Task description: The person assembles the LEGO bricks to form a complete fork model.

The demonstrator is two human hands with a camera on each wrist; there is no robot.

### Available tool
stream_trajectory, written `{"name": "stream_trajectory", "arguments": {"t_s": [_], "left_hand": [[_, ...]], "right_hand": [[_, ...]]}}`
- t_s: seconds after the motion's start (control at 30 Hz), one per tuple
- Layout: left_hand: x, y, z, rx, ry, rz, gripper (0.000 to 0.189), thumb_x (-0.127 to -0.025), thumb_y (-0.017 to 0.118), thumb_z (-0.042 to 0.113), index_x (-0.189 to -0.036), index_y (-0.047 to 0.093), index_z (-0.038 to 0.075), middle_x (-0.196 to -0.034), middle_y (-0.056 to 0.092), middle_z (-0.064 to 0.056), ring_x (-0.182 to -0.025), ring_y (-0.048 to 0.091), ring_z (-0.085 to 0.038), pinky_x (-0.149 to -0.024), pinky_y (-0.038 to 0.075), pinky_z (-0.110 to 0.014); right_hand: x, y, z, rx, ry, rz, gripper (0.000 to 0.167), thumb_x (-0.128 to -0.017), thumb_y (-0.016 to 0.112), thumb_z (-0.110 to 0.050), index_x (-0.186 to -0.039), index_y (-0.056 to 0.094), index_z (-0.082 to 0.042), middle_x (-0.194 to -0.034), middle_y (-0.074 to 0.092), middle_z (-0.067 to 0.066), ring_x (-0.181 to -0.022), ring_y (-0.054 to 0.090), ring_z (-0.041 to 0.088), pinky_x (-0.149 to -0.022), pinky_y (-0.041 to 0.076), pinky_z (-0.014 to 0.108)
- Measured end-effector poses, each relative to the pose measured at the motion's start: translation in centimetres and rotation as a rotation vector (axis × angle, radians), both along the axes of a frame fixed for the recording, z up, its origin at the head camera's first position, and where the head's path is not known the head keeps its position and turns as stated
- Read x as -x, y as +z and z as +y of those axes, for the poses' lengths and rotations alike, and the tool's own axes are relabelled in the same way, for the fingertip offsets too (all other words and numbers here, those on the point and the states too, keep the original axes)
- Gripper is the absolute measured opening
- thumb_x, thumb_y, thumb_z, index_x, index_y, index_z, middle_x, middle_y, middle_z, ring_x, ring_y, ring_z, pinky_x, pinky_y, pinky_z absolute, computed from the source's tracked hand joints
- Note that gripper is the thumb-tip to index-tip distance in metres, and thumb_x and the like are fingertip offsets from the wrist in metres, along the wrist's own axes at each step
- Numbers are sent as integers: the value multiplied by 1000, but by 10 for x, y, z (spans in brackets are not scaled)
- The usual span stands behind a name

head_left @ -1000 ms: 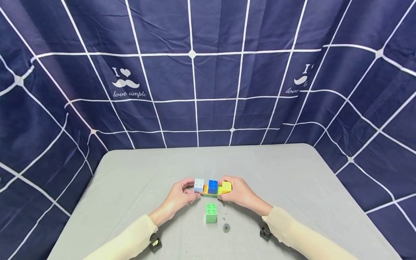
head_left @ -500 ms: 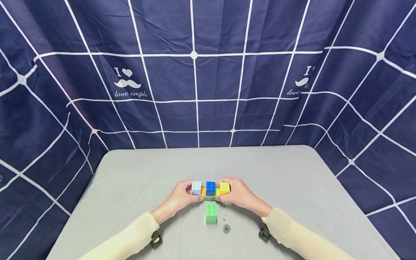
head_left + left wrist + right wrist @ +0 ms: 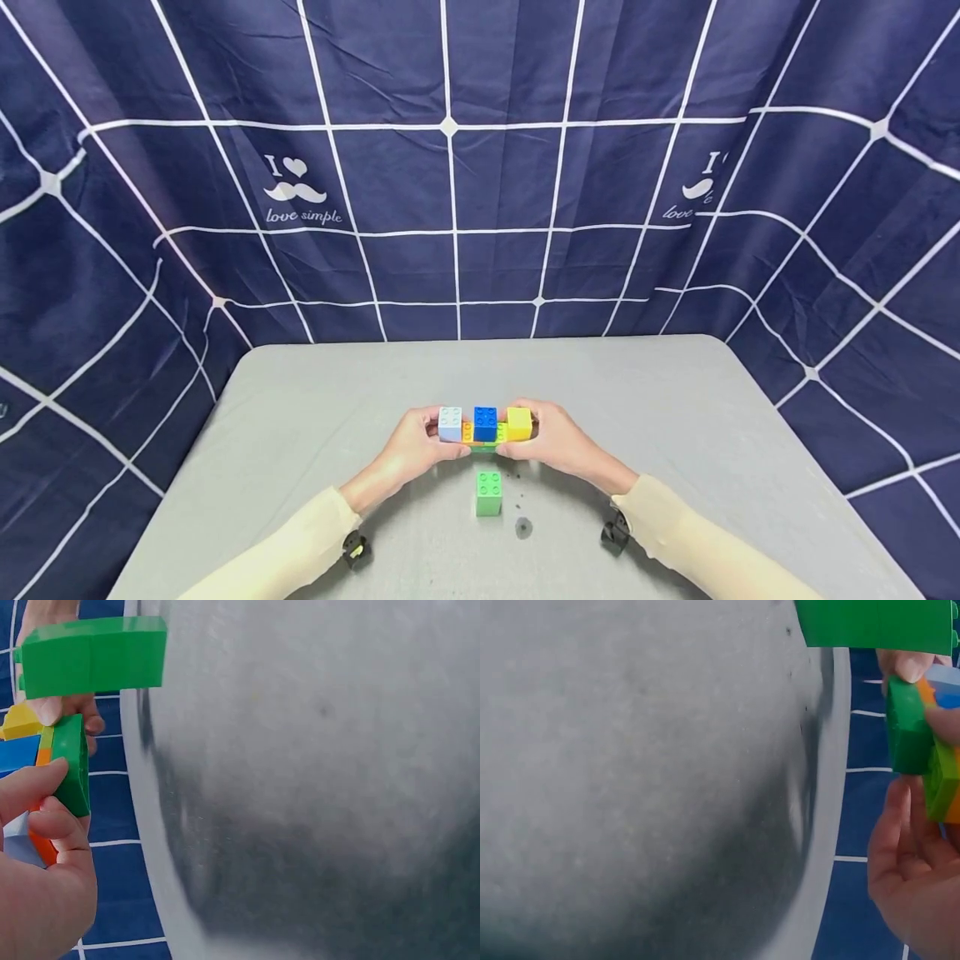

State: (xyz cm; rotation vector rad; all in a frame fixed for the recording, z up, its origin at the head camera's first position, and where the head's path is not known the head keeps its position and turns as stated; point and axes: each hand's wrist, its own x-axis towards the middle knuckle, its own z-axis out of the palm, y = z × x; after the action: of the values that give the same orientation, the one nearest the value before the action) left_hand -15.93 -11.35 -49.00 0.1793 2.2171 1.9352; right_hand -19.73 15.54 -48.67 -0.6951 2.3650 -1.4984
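Observation:
Both hands hold one built piece of toy building bricks, just beyond the middle of the table. Along its top sit a light blue brick (image 3: 450, 423), a blue brick (image 3: 485, 423) and a yellow brick (image 3: 519, 423). Beneath them show an orange brick (image 3: 468, 432) and a lime green brick (image 3: 500, 432), with a dark green brick (image 3: 73, 765) at the bottom. The left hand (image 3: 412, 440) grips the end with the light blue brick. At the yellow end, the right hand (image 3: 553, 437) pinches the piece between thumb and fingers. Fingertips behind the bricks are partly hidden.
A separate green brick block (image 3: 488, 494) stands upright on the grey table (image 3: 360, 375), between the forearms. Beside it lies a dark round spot (image 3: 523, 527). A dark blue curtain (image 3: 495, 183) with white lines encloses the table's back and sides.
Both hands and the brick piece have shifted slightly left, dipped toward the person, then moved a little back up in view. Both grips stay on the piece. The green block stands where it was.

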Motion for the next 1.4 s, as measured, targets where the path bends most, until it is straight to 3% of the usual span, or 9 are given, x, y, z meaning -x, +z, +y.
{"name": "stream_trajectory", "arguments": {"t_s": [0.3, 0.87, 1.2, 1.4], "left_hand": [[-7, 9, 0, -54, -31, 11, 41, -83, 89, -6, -120, 71, -7, -106, 75, -8, -94, 71, -18, -79, 58, -25], [-26, 18, 0, -95, -122, 17, 41, -86, 89, 0, -124, 73, -6, -109, 78, -10, -96, 72, -19, -82, 58, -25], [-38, 21, 1, -151, -194, -8, 59, -84, 89, -6, -137, 64, -9, -122, 75, -14, -106, 73, -23, -88, 61, -30], [-47, 19, 6, -100, -189, 17, 69, -82, 90, -6, -143, 58, -6, -127, 69, -11, -110, 69, -26, -90, 59, -32]], "right_hand": [[-8, 2, 2, 2, 19, 1, 40, -86, 94, -18, -120, 76, -6, -101, 76, 0, -88, 67, 19, -78, 56, 30], [-29, 19, 9, 36, 48, 27, 35, -88, 94, -21, -119, 79, -16, -99, 78, -2, -85, 65, 17, -76, 55, 31], [-41, 22, 12, 37, 66, 30, 34, -88, 94, -21, -118, 79, -19, -101, 79, -3, -86, 66, 17, -78, 56, 31], [-44, 19, 14, 37, 59, 36, 32, -87, 95, -22, -115, 79, -18, -98, 78, -2, -83, 65, 16, -75, 56, 30]]}}
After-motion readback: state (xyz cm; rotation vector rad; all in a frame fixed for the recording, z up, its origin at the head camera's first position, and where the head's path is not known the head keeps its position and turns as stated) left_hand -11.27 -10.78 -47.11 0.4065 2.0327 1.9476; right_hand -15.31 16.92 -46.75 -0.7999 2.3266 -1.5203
